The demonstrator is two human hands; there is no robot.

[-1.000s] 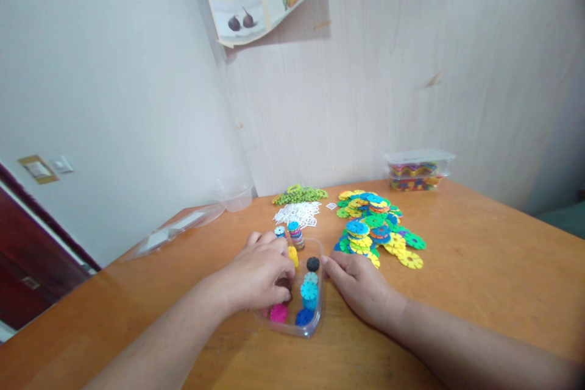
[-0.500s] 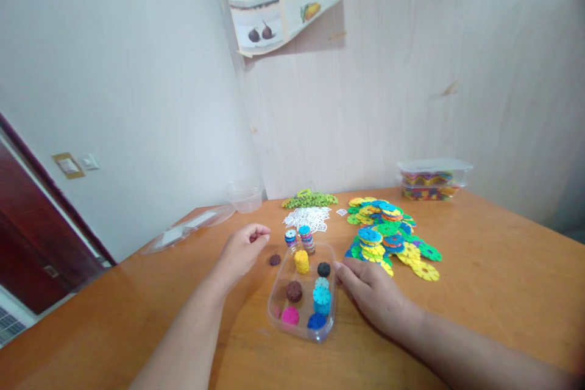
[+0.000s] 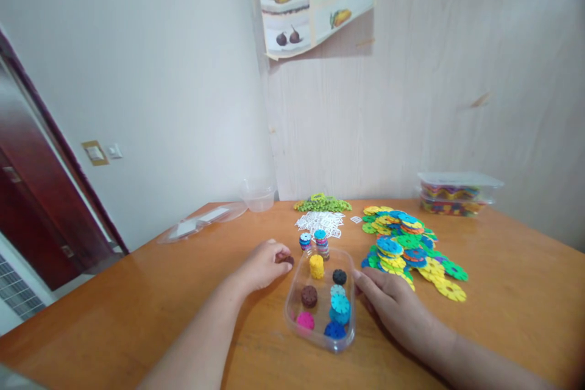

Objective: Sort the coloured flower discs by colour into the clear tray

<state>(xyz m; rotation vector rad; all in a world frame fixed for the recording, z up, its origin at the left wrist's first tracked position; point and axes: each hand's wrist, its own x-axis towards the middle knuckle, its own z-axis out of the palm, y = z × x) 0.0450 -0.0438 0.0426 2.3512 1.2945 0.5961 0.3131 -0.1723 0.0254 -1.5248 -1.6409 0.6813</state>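
My left hand point(image 3: 267, 263) is closed around a small brown notched disc point(image 3: 287, 260) on the table, left of the clear plastic container point(image 3: 292, 317). The thumb and fingers of my right hand point(image 3: 386, 289) grip the container's right wall. Inside stand a yellow disc stack point(image 3: 316, 267), a brown stack point(image 3: 309, 297), a black stack point(image 3: 339, 277), a pink stack point(image 3: 305, 320), light blue discs point(image 3: 339, 304) and dark blue discs point(image 3: 335, 330). Just behind the container are two mixed-colour stacks, one of them this taller stack point(image 3: 320, 241).
A pile of large flower-shaped discs point(image 3: 406, 241) lies at right. Farther back are white pieces point(image 3: 320, 223) and green pieces point(image 3: 326, 203). Lidded boxes point(image 3: 457, 195) stand back right. An open tub point(image 3: 258, 196) and clear lids point(image 3: 196, 222) lie back left, near the wall.
My left hand has come down onto the loose brown disc and closed on it. My right hand stays at the container's side. The whole view has shifted a little to the left.
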